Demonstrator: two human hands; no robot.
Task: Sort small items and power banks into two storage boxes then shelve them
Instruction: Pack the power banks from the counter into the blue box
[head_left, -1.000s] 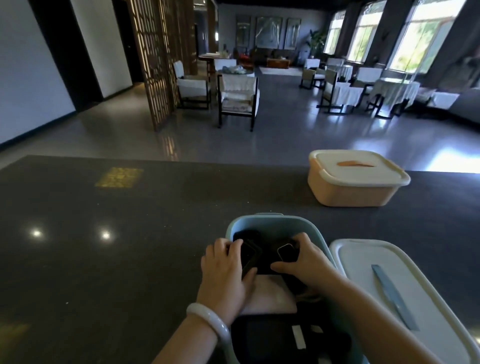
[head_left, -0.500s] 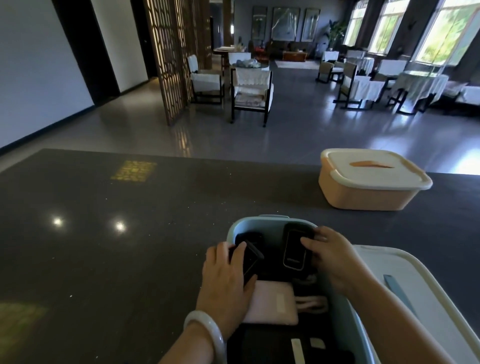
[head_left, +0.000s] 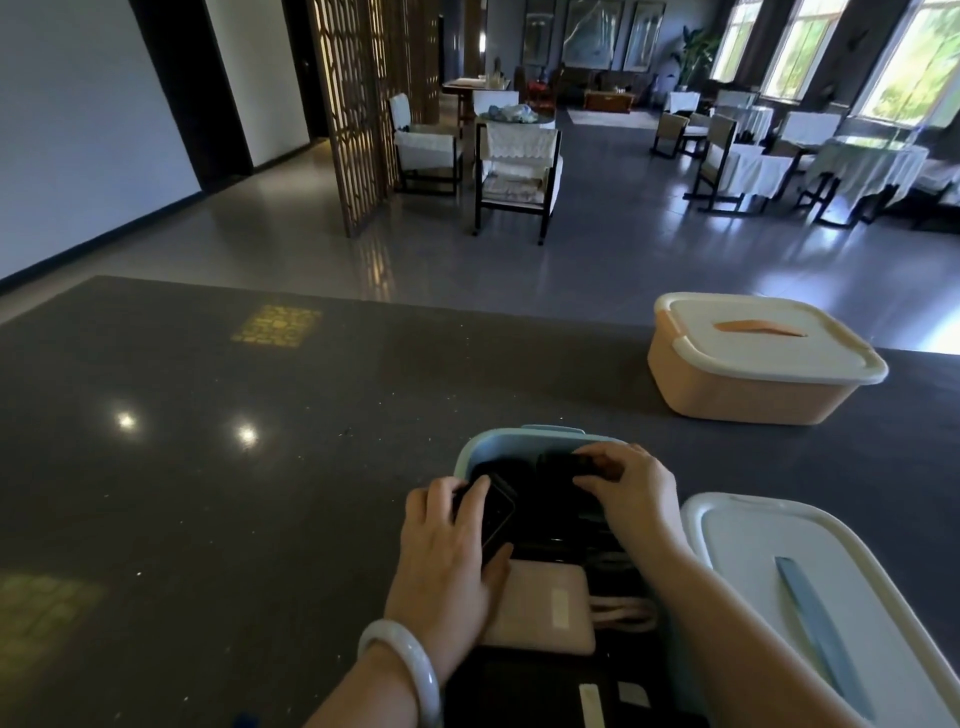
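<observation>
An open light-blue storage box (head_left: 524, 441) stands at the near edge of the dark table and holds power banks. Inside it, my left hand (head_left: 449, 561) grips a black power bank (head_left: 496, 517) tilted on edge. At the box's far end my right hand (head_left: 631, 486) holds another black power bank (head_left: 563, 465). A pink power bank (head_left: 543, 613) with its cord lies flat in the middle of the box, and a black one (head_left: 566, 691) lies nearest me. The box's white lid (head_left: 769, 561) with a blue handle lies to the right.
A closed peach storage box (head_left: 748, 387) with a white lid sits at the far right of the dark table (head_left: 208, 467). Beyond the table's far edge is open floor with chairs, covered tables and a wooden lattice screen.
My right hand has carried its black power bank to the box's far end and laid it lower. My left hand stays on the tilted black power bank.
</observation>
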